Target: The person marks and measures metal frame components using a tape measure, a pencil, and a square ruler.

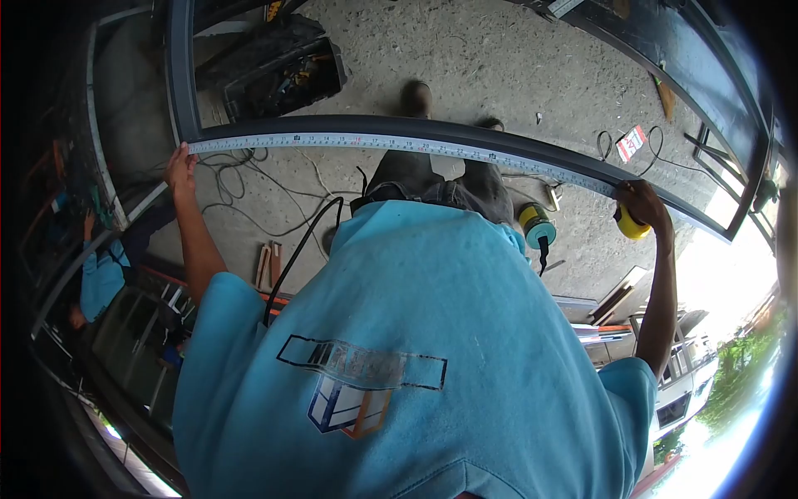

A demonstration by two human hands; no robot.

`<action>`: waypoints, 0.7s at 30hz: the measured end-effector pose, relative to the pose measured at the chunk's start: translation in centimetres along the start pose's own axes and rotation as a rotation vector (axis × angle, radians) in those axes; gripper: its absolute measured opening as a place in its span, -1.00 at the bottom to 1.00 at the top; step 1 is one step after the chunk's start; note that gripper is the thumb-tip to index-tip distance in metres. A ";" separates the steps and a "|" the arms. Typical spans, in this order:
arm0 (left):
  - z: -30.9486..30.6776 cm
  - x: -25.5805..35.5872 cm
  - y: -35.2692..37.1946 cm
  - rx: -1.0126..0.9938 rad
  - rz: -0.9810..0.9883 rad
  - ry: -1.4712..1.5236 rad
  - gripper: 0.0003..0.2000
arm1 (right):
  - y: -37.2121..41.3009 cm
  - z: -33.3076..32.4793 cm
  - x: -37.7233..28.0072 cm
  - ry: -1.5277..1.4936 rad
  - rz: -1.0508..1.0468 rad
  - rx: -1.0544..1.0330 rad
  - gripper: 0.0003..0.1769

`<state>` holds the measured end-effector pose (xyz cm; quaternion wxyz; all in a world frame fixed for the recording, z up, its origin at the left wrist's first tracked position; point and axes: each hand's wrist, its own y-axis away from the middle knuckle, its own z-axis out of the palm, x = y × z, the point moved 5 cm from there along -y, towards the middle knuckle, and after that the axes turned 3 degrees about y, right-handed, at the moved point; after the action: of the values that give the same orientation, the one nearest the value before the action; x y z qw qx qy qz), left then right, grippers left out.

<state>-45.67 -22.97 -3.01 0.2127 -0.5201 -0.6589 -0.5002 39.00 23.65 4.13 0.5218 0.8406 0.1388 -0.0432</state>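
Observation:
A dark metal frame [399, 130] runs across in front of me, with a corner at each end. Along its near edge lies the pulled-out blade [332, 141] of a tape measure. My left hand [180, 172] is closed at the left corner, its fingers pinching the blade's end there. Near the right end of the bar, my right hand [644, 204] grips the tape measure's yellow case [632, 224] and touches the frame. Part of the case is hidden by the fingers.
Beyond the bar, a black toolbox [287, 79] with small items stands on the concrete floor. Cables [241, 195] lie at left; a green-and-black power tool [536, 223] is near my legs. Another person [104, 279] in blue is at far left. A red-and-white tag [631, 143] lies at right.

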 end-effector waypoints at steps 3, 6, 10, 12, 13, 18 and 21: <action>0.0 -0.3 0.0 -0.006 0.011 0.048 -0.70 | 0.1 0.0 -0.3 0.010 -0.023 0.048 -0.72; 0.0 -0.9 0.3 -0.060 0.036 0.104 -0.71 | -0.1 0.4 0.3 -0.077 0.044 -0.002 -0.71; 1.8 -2.6 -0.4 0.085 -0.011 0.330 -0.75 | 0.6 0.5 -0.7 -0.032 0.094 0.001 -0.60; 7.6 -0.3 4.0 0.016 -0.025 0.408 -0.79 | 1.4 0.6 -4.0 -0.034 -0.195 -0.044 -0.44; 11.6 -0.2 5.7 -0.152 -0.019 0.469 -0.79 | 2.5 0.3 -7.0 -0.083 -0.190 -0.148 -0.38; 34.5 3.2 25.9 -0.918 -0.174 0.416 -0.86 | 0.9 1.4 -18.4 -0.289 -0.328 0.011 -0.17; 40.4 4.9 36.5 -1.218 -0.157 0.271 -0.74 | -1.9 1.1 -24.0 -0.427 -0.358 0.171 -0.24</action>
<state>-4.99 13.38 0.37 -0.0775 -0.4299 -0.2589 -0.8615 15.54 18.96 7.17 0.4507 0.8155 0.1678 -0.3219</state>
